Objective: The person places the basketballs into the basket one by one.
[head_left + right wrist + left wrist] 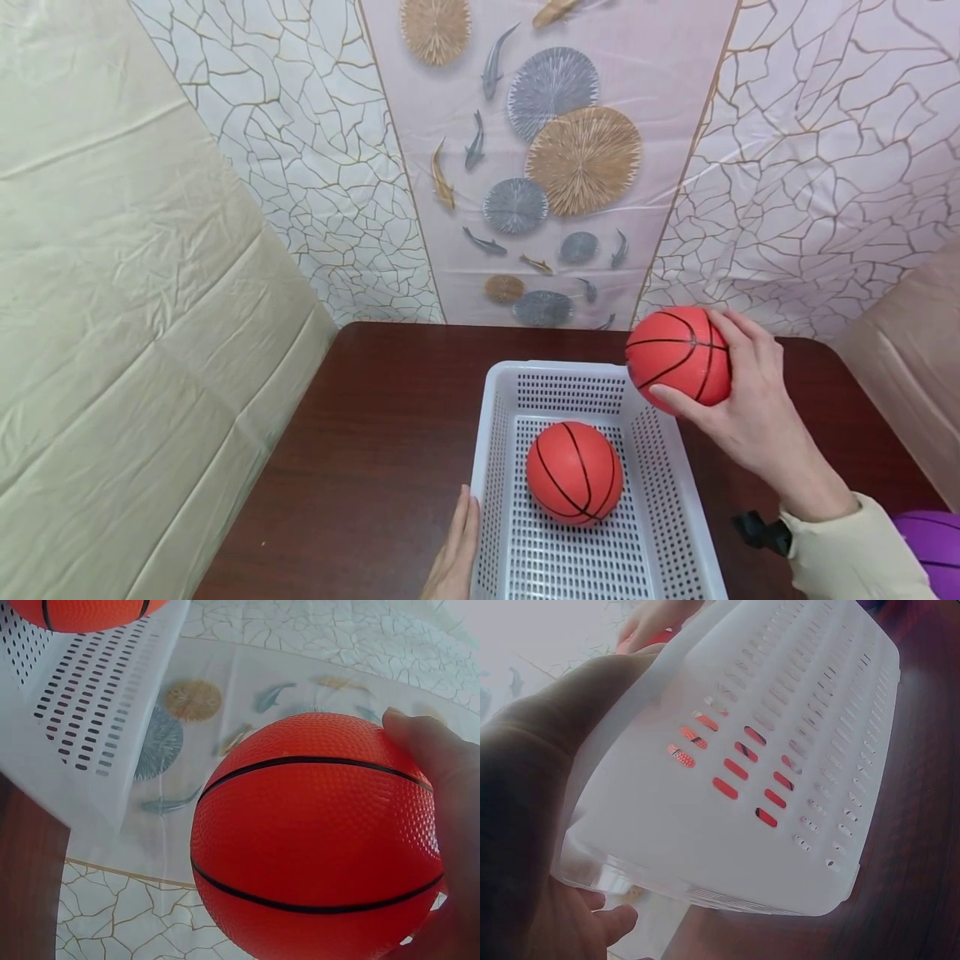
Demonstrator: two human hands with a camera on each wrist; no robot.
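Note:
My right hand (761,412) grips a red ball with black lines (678,358), held above the right back corner of a white perforated basket (491,417). The right wrist view shows the thumb and fingers (442,765) on the side of that ball (315,832). A second red ball (574,473) lies inside the basket. At the basket's left side, my left hand (454,554) rests against the rim with its fingers extended. In the left wrist view the hand (562,735) lies around the basket's edge, near the slotted wall (742,817).
The basket stands on a dark brown table (360,467). A purple ball (933,546) is at the lower right, partly behind my sleeve. A black object (761,532) lies close to my right wrist. Patterned sheets (525,167) hang behind the table.

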